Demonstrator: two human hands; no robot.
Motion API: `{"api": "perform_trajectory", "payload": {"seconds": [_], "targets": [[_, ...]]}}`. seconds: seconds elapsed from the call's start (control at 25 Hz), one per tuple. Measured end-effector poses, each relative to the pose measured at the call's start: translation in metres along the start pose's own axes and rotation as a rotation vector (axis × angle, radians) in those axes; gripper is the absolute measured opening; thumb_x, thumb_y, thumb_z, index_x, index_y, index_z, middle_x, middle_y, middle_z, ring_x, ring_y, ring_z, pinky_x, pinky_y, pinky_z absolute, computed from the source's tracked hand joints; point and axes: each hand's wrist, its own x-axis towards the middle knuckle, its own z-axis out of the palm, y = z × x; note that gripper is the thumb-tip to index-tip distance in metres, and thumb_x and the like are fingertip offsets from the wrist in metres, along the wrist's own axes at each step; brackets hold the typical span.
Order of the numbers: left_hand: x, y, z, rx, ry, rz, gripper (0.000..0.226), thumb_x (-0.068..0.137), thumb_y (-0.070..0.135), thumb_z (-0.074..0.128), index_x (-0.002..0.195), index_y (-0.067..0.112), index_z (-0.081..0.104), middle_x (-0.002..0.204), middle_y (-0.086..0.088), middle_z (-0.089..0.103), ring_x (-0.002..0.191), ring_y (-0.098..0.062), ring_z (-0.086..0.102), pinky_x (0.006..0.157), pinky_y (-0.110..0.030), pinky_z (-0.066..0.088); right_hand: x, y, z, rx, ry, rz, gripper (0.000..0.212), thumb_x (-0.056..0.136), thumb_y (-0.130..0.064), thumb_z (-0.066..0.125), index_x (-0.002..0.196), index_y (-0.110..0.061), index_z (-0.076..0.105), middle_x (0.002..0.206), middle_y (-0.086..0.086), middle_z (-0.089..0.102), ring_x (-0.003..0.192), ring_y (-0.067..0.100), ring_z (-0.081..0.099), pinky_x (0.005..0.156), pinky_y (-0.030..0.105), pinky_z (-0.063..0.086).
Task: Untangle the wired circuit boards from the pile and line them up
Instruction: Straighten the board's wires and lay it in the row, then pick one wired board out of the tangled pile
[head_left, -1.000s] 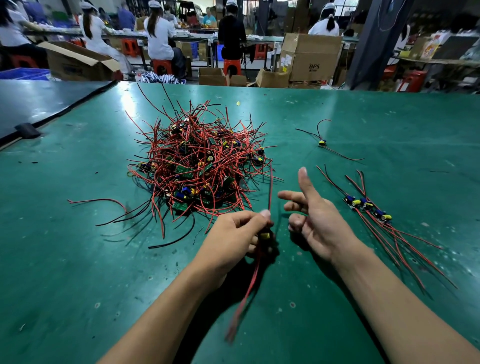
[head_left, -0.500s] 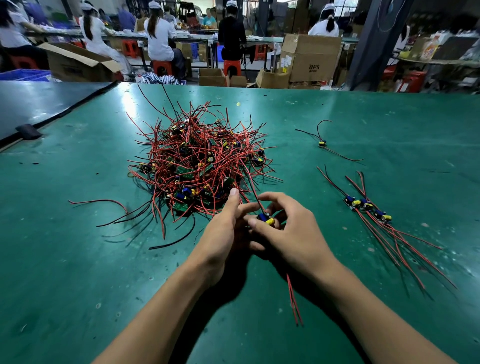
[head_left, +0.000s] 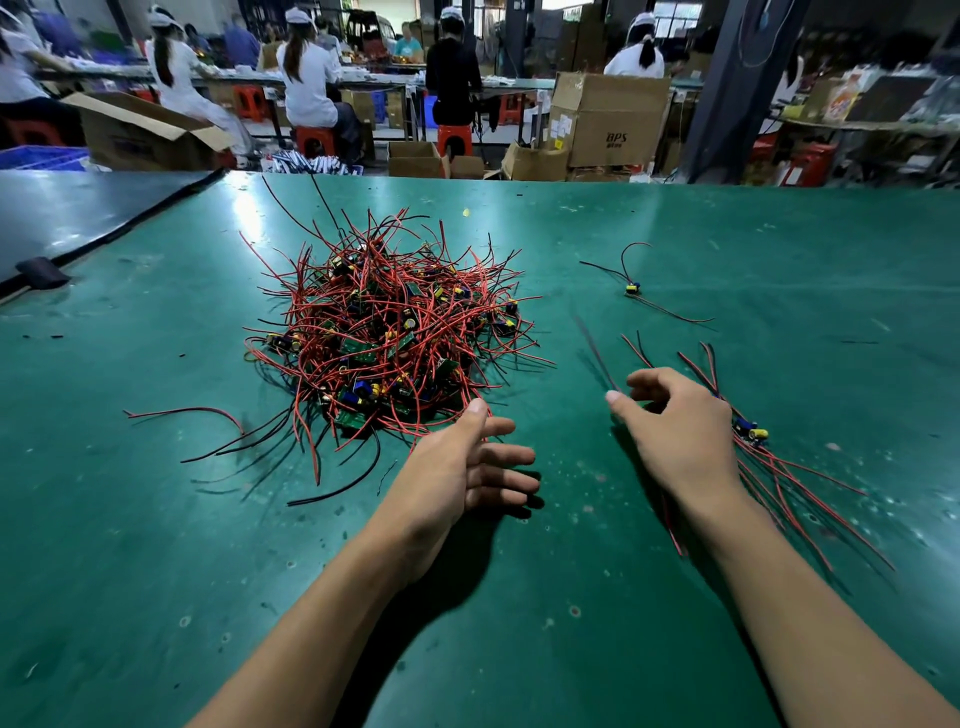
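Observation:
A tangled pile of wired circuit boards (head_left: 384, 338), red and black leads sticking out all round, lies on the green table (head_left: 130, 545). My left hand (head_left: 457, 467) hovers at the pile's near right edge with its fingers spread and holds nothing. My right hand (head_left: 675, 436) is curled over a wired board. A blurred lead (head_left: 595, 353) rises from its fingertips and a red tail (head_left: 674, 538) trails under the wrist, while the board itself is hidden. Just right of that hand lies the row of separated boards (head_left: 750, 428) with their wires fanned toward me.
One lone wired board (head_left: 632, 287) lies farther back on the right. A dark mat (head_left: 62, 218) covers the far left corner. Cardboard boxes (head_left: 608, 119) and seated workers (head_left: 311, 88) are beyond the table's far edge.
Both hands were together on one board at the pile's edge. My right hand has carried it right toward the row, and my left hand has let go and opened.

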Motion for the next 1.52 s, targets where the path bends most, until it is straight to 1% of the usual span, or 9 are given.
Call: {"api": "perform_trajectory", "payload": {"seconds": [0.12, 0.36, 0.52, 0.88, 1.04, 1.16, 1.28, 1.4, 1.52], "targets": [[0.0, 0.0, 0.001, 0.01, 0.007, 0.003, 0.048, 0.101, 0.044, 0.039, 0.113, 0.002, 0.061, 0.098, -0.023, 0.072, 0.069, -0.025, 0.069, 0.062, -0.03, 0.06, -0.002, -0.003, -0.004, -0.178, -0.006, -0.081, 0.03, 0.089, -0.027, 0.071, 0.117, -0.015, 0.072, 0.116, 0.006, 0.072, 0.109, 0.027, 0.063, 0.098, 0.038, 0.049], [0.002, -0.002, 0.0, 0.008, 0.014, 0.013, 0.048, 0.101, 0.04, 0.04, 0.106, -0.001, 0.063, 0.087, -0.02, 0.072, 0.063, -0.023, 0.068, 0.056, -0.029, 0.058, -0.033, -0.021, 0.034, -0.223, -0.3, -0.376, 0.037, 0.095, -0.03, 0.062, 0.128, -0.016, 0.067, 0.133, 0.003, 0.064, 0.128, 0.019, 0.05, 0.111, 0.03, 0.035], [0.003, -0.002, 0.0, 0.015, 0.009, 0.015, 0.049, 0.101, 0.04, 0.039, 0.104, -0.002, 0.063, 0.087, -0.021, 0.071, 0.063, -0.024, 0.068, 0.056, -0.028, 0.057, -0.026, -0.007, 0.041, -0.343, -0.378, -0.306, 0.056, 0.099, -0.044, 0.054, 0.147, -0.015, 0.049, 0.154, 0.011, 0.043, 0.145, 0.023, 0.033, 0.121, 0.035, 0.021], [0.001, -0.001, 0.0, 0.012, 0.009, 0.004, 0.049, 0.101, 0.04, 0.04, 0.106, -0.003, 0.063, 0.09, -0.023, 0.072, 0.065, -0.025, 0.068, 0.06, -0.03, 0.059, -0.004, 0.01, 0.023, -0.389, -0.265, -0.055, 0.069, 0.098, -0.053, 0.048, 0.155, -0.015, 0.034, 0.162, 0.019, 0.025, 0.151, 0.03, 0.019, 0.124, 0.041, 0.016], [0.001, 0.002, -0.001, -0.011, 0.022, 0.005, 0.048, 0.102, 0.039, 0.04, 0.106, -0.003, 0.062, 0.089, -0.023, 0.069, 0.064, -0.026, 0.068, 0.058, -0.032, 0.058, -0.017, -0.003, 0.032, -0.266, -0.259, -0.167, 0.058, 0.098, -0.045, 0.055, 0.147, -0.014, 0.049, 0.156, 0.012, 0.04, 0.146, 0.023, 0.033, 0.12, 0.033, 0.025], [0.002, 0.005, -0.003, -0.043, 0.05, 0.024, 0.043, 0.103, 0.034, 0.042, 0.108, -0.004, 0.06, 0.085, -0.02, 0.066, 0.061, -0.026, 0.066, 0.056, -0.033, 0.058, -0.027, -0.019, 0.047, -0.074, -0.209, -0.287, 0.035, 0.095, -0.028, 0.065, 0.126, -0.011, 0.068, 0.127, 0.005, 0.065, 0.117, 0.014, 0.057, 0.1, 0.017, 0.036], [0.001, 0.005, -0.003, -0.054, 0.052, 0.033, 0.033, 0.103, 0.025, 0.045, 0.108, -0.005, 0.059, 0.083, -0.018, 0.065, 0.059, -0.025, 0.064, 0.056, -0.032, 0.057, -0.023, -0.025, 0.056, -0.009, -0.172, -0.278, 0.024, 0.091, -0.019, 0.069, 0.114, -0.012, 0.073, 0.113, 0.003, 0.07, 0.097, 0.013, 0.063, 0.094, 0.023, 0.046], [0.0, 0.007, -0.004, -0.037, 0.034, 0.024, 0.023, 0.101, 0.018, 0.048, 0.103, -0.002, 0.06, 0.086, -0.019, 0.064, 0.058, -0.024, 0.064, 0.056, -0.032, 0.057, -0.003, -0.026, 0.065, -0.042, -0.132, -0.194, 0.029, 0.092, -0.016, 0.065, 0.12, -0.013, 0.07, 0.127, 0.006, 0.063, 0.103, 0.019, 0.063, 0.1, 0.031, 0.046], [-0.001, 0.01, -0.007, -0.076, 0.001, -0.004, 0.021, 0.101, 0.015, 0.049, 0.106, -0.003, 0.059, 0.086, -0.018, 0.065, 0.058, -0.024, 0.064, 0.055, -0.032, 0.057, 0.02, -0.036, 0.079, -0.317, -0.188, -0.101, 0.046, 0.099, -0.029, 0.057, 0.144, -0.02, 0.053, 0.154, -0.001, 0.044, 0.129, 0.026, 0.053, 0.104, 0.036, 0.041]]}}
